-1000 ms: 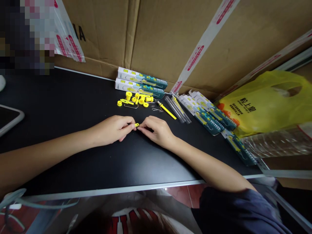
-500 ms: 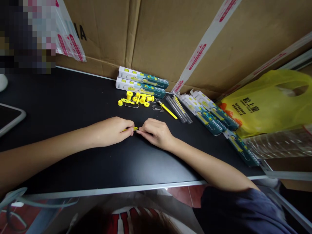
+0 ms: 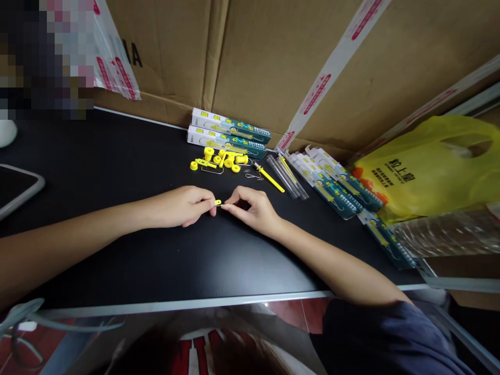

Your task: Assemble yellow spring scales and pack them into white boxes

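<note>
Between the thumb and fingers of my left hand (image 3: 191, 204) is a small yellow plastic strip (image 3: 217, 202); its holed end sticks out toward the right. My right hand (image 3: 253, 205) is closed in a pinch just beside that end, on what looks like a thin wire piece, mostly hidden by the fingertips. Beyond the hands lie several yellow plastic caps and rods (image 3: 228, 163). Near them are a bent wire hook (image 3: 253, 176), small springs (image 3: 260, 179), a yellow rod with a metal end (image 3: 271, 177) and clear plastic tubes (image 3: 282, 177).
Two printed boxes (image 3: 228, 141) lie against the cardboard wall (image 3: 265, 62). More such boxes (image 3: 332, 182) are on the right, near a yellow plastic bag (image 3: 433, 161). A white-edged tablet-like device (image 3: 19, 187) sits at the left of the black table (image 3: 187, 265).
My right fingers have shifted and lifted slightly into a more open-looking pinch. The left hand has turned a little, leaving only the yellow strip's holed end showing.
</note>
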`<state>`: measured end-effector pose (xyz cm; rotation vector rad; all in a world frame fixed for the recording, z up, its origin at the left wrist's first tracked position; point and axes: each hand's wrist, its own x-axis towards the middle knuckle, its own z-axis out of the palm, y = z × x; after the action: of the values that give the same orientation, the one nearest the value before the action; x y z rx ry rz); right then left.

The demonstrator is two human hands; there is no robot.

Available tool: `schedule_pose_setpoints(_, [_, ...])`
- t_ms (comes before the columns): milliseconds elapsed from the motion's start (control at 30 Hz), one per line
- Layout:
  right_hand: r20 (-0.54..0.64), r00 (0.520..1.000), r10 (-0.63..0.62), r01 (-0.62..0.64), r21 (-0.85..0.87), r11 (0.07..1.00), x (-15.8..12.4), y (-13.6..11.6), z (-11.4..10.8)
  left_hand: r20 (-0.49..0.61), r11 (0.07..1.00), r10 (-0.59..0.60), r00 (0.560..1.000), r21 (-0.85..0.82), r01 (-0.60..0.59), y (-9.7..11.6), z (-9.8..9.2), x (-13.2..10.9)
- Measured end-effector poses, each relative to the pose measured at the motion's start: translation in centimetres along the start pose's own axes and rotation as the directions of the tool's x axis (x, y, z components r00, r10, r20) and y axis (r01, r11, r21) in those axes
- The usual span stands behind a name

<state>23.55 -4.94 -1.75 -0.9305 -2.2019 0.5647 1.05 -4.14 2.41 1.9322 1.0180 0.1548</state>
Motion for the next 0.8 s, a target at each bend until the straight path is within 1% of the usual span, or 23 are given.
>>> schedule_pose_setpoints(100, [0.017, 1.0, 0.022, -0.023, 0.015, 1.0, 0.1, 0.1, 0.0, 0.054, 0.995, -0.045, 0.998, -0.083, 0.049, -0.3, -0.2, 0.3])
schedule_pose_setpoints(200, [0.029, 1.0, 0.011, -0.011, -0.008, 1.0, 0.1, 0.1, -0.1, 0.065, 0.994, -0.076, 0.995, -0.077, 0.081, -0.4, -0.3, 0.4])
schedule_pose_setpoints(333, [0.036, 0.998, -0.052, 0.054, -0.048, 0.997, 0.0, -0.1, -0.3, 0.068, 0.998, -0.04, 0.997, -0.048, 0.044, -0.2, -0.3, 0.3])
schedule_pose_setpoints(400, [0.031, 0.996, -0.084, 0.086, -0.063, 0.994, -0.1, -0.3, -0.3, 0.058, 1.0, -0.008, 0.998, -0.021, 0.009, -0.1, -0.2, 0.2])
schedule_pose_setpoints(567, [0.019, 0.992, -0.122, 0.123, -0.076, 0.99, -0.2, -0.8, -0.4, -0.036, 0.991, 0.033, 0.999, 0.129, -0.028, 0.5, 0.5, -0.2])
schedule_pose_setpoints(667, [0.014, 0.996, -0.087, 0.088, -0.056, 0.995, -0.3, -1.0, -0.4, -0.08, 0.98, 0.093, 0.992, 0.184, -0.077, 0.8, 0.8, -0.4])
schedule_pose_setpoints(733, [0.009, 1.0, -0.028, 0.028, -0.017, 0.999, -0.3, -1.1, -0.4, -0.106, 0.973, 0.117, 0.987, 0.213, -0.092, 1.0, 0.9, -0.4])
schedule_pose_setpoints(800, [0.006, 0.999, 0.038, -0.039, 0.028, 0.999, -0.4, -1.2, -0.4, -0.111, 0.969, 0.116, 0.987, 0.231, -0.088, 1.0, 1.0, -0.5])
